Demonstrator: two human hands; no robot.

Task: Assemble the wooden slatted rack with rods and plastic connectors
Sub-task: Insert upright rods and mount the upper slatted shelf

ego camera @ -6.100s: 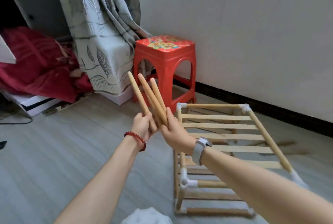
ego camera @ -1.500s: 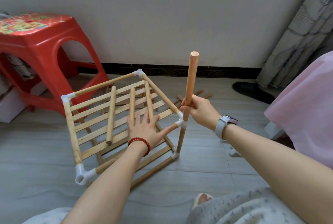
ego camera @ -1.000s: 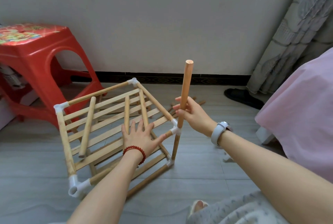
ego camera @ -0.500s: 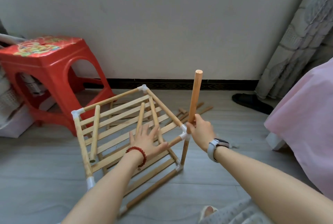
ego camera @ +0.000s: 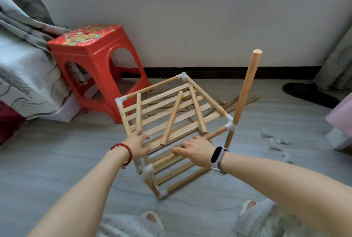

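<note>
Your two bare hands rest on a wooden slatted rack that stands on a grey floor near the wall. Your left hand, with a red bead bracelet at the wrist, curls its fingers around the rack's left frame rod near the front corner. Your right hand, with a watch at the wrist, lies on the front frame rod with fingers bent over it. One upright rod stands in the white plastic connector at the rack's right corner, untouched by either hand. Three loose rods lie across the top slats. More rods lie on the floor behind the rack, and white connectors lie on the floor to its right. A red plastic stool stands just beyond the rack's left corner
</note>
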